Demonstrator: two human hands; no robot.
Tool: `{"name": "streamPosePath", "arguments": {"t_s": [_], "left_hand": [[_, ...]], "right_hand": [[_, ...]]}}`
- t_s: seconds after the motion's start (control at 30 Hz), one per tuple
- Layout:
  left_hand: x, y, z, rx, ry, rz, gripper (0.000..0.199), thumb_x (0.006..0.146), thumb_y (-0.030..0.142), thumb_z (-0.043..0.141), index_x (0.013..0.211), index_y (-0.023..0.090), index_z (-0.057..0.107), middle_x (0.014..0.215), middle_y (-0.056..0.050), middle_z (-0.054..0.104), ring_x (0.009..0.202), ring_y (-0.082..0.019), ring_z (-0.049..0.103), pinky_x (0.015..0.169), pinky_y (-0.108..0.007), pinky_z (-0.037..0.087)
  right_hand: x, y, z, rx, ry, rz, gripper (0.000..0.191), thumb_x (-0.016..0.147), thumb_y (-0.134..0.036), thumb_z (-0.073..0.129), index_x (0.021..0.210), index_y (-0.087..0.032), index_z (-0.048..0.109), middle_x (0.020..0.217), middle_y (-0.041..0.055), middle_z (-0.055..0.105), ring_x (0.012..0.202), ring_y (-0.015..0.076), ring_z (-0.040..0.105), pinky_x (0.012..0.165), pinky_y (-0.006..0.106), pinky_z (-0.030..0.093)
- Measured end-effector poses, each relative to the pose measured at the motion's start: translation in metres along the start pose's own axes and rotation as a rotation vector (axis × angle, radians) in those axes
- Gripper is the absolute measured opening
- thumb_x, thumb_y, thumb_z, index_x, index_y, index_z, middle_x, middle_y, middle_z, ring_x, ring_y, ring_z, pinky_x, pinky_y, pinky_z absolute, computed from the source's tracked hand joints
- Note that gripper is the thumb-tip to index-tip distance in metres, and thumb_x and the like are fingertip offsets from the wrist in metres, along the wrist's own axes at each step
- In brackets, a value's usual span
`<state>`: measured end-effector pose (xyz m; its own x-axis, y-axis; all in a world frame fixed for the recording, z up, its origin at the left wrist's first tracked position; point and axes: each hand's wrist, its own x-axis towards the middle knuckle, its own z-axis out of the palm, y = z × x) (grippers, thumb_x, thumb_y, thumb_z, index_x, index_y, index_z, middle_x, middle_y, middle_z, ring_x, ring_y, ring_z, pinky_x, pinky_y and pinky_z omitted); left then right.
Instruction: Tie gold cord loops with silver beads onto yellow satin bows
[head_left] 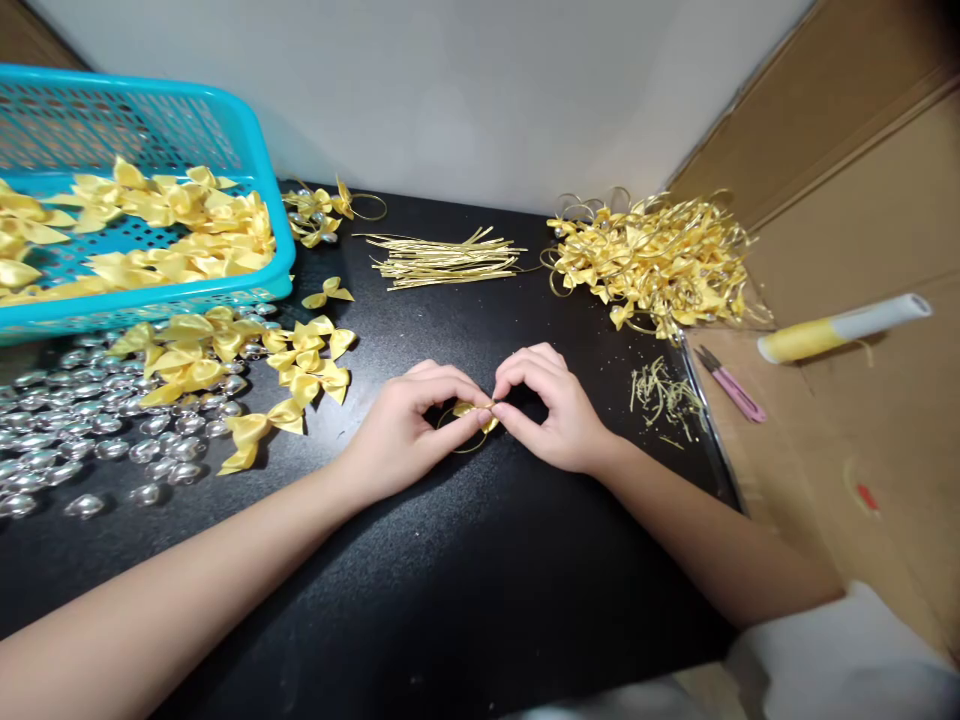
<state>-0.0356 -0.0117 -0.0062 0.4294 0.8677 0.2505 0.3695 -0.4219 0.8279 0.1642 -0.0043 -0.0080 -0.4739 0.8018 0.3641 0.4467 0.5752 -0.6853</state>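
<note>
My left hand [420, 425] pinches a small yellow ribbon bow [463, 409] between thumb and forefinger, over the middle of the black table [450, 580]. A loop of thin gold cord [471, 449] hangs from the bow below my left fingertips. From the other side, my right hand [551, 410] presses thumb and forefinger together at the bow's right end, the fingertips of both hands almost touching. Much of the bow is covered by the fingers, so whether a bead sits on it cannot be seen. Beyond the hands lies a bundle of cut gold cords [450, 262].
A turquoise basket [281, 225] of yellow bows stands at the left. Silver beads [112, 450] and loose bows [251, 435] lie before it. Finished-looking looped bows [660, 260] are heaped back right, with cord scraps [664, 395], pink-handled snips [735, 390] and a yellow-white roll [840, 328] nearby.
</note>
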Motion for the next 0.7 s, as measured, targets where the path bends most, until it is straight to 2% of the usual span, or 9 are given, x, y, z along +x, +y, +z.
{"name": "streamPosePath", "arguments": {"t_s": [0.2, 0.5, 0.7], "left_hand": [[-0.0002, 0.0008, -0.0002, 0.01, -0.024, -0.05, 0.011, 0.086, 0.026, 0.066, 0.08, 0.019, 0.072, 0.081, -0.002, 0.073, 0.076, -0.016, 0.06, 0.075, -0.03, 0.044], [0.0028, 0.0045, 0.0017, -0.027, 0.043, -0.126, 0.009, 0.083, 0.024, 0.068, 0.078, 0.018, 0.072, 0.08, -0.003, 0.073, 0.074, -0.016, 0.064, 0.073, -0.029, 0.048], [0.0011, 0.0035, 0.0023, -0.036, 0.047, -0.106, 0.007, 0.082, 0.022, 0.071, 0.079, 0.017, 0.075, 0.08, -0.004, 0.074, 0.076, -0.016, 0.065, 0.075, -0.029, 0.048]], "right_hand": [[-0.0005, 0.0017, -0.0001, -0.053, -0.027, -0.001, 0.012, 0.09, -0.023, 0.059, 0.079, -0.021, 0.054, 0.083, 0.0012, 0.064, 0.087, 0.0181, 0.054, 0.083, 0.036, 0.035], [-0.0004, 0.0028, 0.0011, -0.071, -0.023, 0.023, 0.012, 0.093, -0.022, 0.052, 0.081, -0.022, 0.051, 0.086, 0.002, 0.062, 0.087, 0.0188, 0.052, 0.082, 0.036, 0.035], [-0.0009, 0.0026, 0.0018, -0.091, -0.013, 0.041, 0.012, 0.093, -0.021, 0.053, 0.081, -0.022, 0.051, 0.086, 0.002, 0.062, 0.086, 0.0189, 0.053, 0.081, 0.035, 0.035]]}}
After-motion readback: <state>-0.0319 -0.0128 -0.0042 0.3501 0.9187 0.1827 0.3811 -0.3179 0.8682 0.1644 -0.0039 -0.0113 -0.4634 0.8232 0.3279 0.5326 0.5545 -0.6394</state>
